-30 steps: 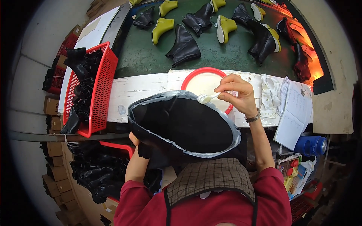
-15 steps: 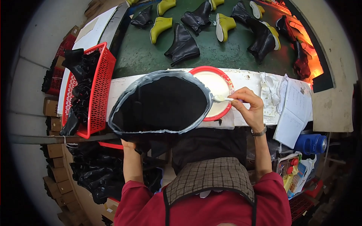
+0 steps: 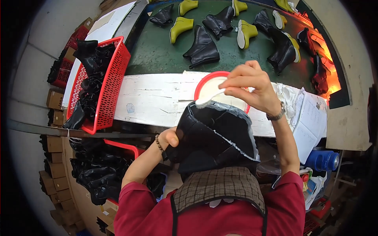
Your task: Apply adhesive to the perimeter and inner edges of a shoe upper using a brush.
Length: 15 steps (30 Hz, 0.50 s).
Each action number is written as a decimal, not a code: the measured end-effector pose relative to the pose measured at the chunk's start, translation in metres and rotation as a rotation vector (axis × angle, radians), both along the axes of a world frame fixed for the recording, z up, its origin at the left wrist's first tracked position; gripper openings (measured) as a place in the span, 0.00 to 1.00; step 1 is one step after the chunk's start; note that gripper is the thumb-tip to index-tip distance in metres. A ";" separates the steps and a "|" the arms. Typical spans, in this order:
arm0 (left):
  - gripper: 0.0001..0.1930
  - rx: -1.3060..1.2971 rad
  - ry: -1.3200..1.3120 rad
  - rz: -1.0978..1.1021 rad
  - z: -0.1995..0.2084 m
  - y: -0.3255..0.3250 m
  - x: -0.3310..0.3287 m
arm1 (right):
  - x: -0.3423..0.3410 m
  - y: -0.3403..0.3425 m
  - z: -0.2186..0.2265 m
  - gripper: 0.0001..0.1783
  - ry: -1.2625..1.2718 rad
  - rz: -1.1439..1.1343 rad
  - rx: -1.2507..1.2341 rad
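Note:
My left hand (image 3: 170, 138) grips the left side of a black boot upper (image 3: 204, 135), its thumb showing and the other fingers hidden behind the leather. White paste coats the upper's open bottom edge. In my right hand (image 3: 256, 84), pinched between thumb and fingers, is a small white-handled brush (image 3: 214, 95). Its paste-covered tip meets the upper's far left corner, as far as I can see. Just behind stands a round red-rimmed dish (image 3: 199, 87) of white paste, partly covered by my right hand.
A red basket (image 3: 111, 88) of black boots stands at the left of the white worktop (image 3: 157, 92). Across the green conveyor belt (image 3: 165, 51) lie black uppers and yellow-green boot lasts, with an orange-glowing opening at right. Papers (image 3: 311, 122) and a blue jug (image 3: 323, 160) are at right.
The upper has turned and come right and nearer my body. My left hand has shifted right and up along it. The brush has moved from the upper's right edge to its far left corner.

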<state>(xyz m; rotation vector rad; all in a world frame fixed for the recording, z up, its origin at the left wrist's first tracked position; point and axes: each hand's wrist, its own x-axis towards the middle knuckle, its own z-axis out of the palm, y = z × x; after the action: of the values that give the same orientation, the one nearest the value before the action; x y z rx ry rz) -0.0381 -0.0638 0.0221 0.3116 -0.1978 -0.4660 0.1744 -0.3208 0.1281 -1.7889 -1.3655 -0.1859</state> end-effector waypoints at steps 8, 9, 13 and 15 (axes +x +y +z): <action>0.49 0.074 -0.010 0.220 0.002 0.025 0.000 | 0.019 -0.007 -0.006 0.10 0.220 -0.157 0.240; 0.49 0.080 -0.012 0.256 0.002 0.030 -0.001 | 0.029 -0.026 -0.028 0.11 0.345 -0.259 0.285; 0.47 0.555 0.078 0.663 0.019 0.074 0.015 | 0.021 -0.085 -0.119 0.17 0.766 -0.581 0.332; 0.46 1.035 0.000 0.780 0.018 0.115 0.041 | 0.004 -0.100 -0.170 0.17 0.878 -0.731 0.348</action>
<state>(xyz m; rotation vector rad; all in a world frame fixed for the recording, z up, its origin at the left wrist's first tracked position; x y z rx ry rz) 0.0031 0.0515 0.0402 1.3410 0.1928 0.2544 0.1786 -0.4205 -0.0416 -1.6698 -0.0373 -0.0054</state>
